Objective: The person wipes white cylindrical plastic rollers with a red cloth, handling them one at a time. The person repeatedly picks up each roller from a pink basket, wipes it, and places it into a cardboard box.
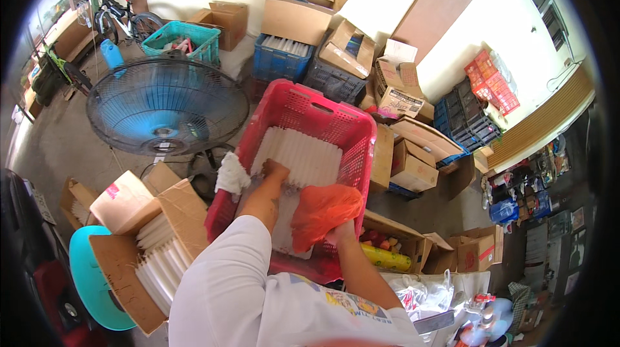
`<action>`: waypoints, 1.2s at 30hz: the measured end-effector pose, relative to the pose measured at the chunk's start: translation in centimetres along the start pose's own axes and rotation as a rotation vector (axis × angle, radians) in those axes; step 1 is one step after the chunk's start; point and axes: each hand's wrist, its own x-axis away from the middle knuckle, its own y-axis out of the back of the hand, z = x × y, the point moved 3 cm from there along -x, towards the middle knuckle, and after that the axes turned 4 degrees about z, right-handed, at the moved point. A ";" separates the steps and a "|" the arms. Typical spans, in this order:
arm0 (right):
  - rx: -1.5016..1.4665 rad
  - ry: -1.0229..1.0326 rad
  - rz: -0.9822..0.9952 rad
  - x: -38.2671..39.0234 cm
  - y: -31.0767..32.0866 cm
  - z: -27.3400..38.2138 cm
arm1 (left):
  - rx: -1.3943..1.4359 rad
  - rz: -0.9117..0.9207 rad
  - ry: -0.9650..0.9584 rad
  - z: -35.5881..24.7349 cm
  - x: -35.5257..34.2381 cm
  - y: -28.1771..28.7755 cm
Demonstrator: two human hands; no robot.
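A red perforated plastic crate [369,153] stands in front of me, with a layer of long white sticks that look like candles [300,153] lying side by side at its far end. My left hand [276,170] reaches down into the crate at the near ends of these candles; its fingertips are hidden, so its grip does not show. My right hand [338,233] is closed on an orange-red plastic bag [326,211], which hangs bunched over the near right part of the crate. A white cloth [232,174] drapes over the crate's left rim.
A large floor fan [165,108] stands to the left. Below it, an open cardboard box [119,279] of white candles rests on a turquoise stool [87,276]. Stacked crates and cartons [407,166] line the far and right sides. Bicycles [126,14] stand far left.
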 end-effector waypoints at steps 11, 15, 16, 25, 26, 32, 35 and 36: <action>-0.054 0.015 0.115 0.2 -1.9 0.4 | -0.109 0.074 -0.016 -1.1 0.0 1.7; -0.023 0.018 0.092 0.2 -1.5 0.2 | -0.064 0.069 0.029 -0.7 -0.2 1.2; 0.009 0.017 0.082 0.2 -1.3 0.2 | 0.055 0.028 0.013 -0.7 0.0 1.1; 0.005 0.032 0.084 0.0 0.0 0.3 | 0.023 -0.261 -0.176 2.3 0.2 -1.9; -0.028 0.033 0.128 0.0 -0.1 0.4 | 0.029 -0.163 -0.195 2.6 -1.1 -2.2; 0.078 0.008 0.009 -0.4 0.8 -0.2 | -0.010 0.200 -0.339 0.3 -1.6 -0.9; 0.167 -0.039 -0.012 -1.0 1.4 -1.0 | -0.444 0.245 -0.708 -0.4 5.8 1.3; 0.181 -0.085 0.027 -1.4 1.3 -1.4 | -0.610 0.286 -0.833 -0.6 8.8 1.7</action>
